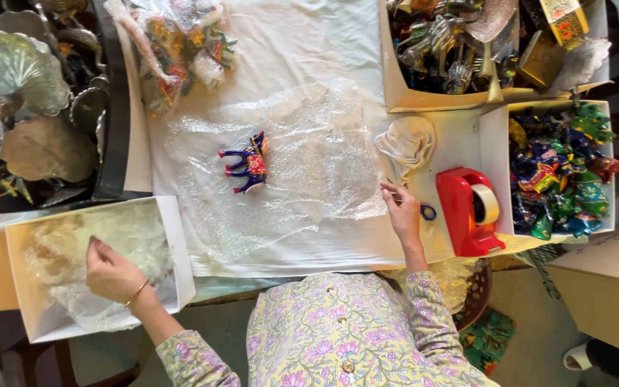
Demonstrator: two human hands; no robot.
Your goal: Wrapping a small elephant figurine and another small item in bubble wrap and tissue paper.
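Observation:
A small blue and red painted animal figurine (247, 163) lies on its side on a sheet of clear bubble wrap (302, 165) spread over a white cloth (295, 43). My left hand (112, 272) reaches into a white cardboard box (173, 244) at the lower left and touches the clear wrapping inside it. My right hand (400, 209) rests at the right edge of the bubble wrap, fingers on blue-handled scissors (428, 212). Just right of that hand stands a red tape dispenser (468, 211).
A crumpled beige cloth (406, 143) lies above my right hand. A box of colourful figurines (492, 150) sits at right, a box of metal figures (395, 86) above it. Brass leaf-shaped pieces (23, 107) fill the left. Wrapped figurines (180, 50) lie top centre.

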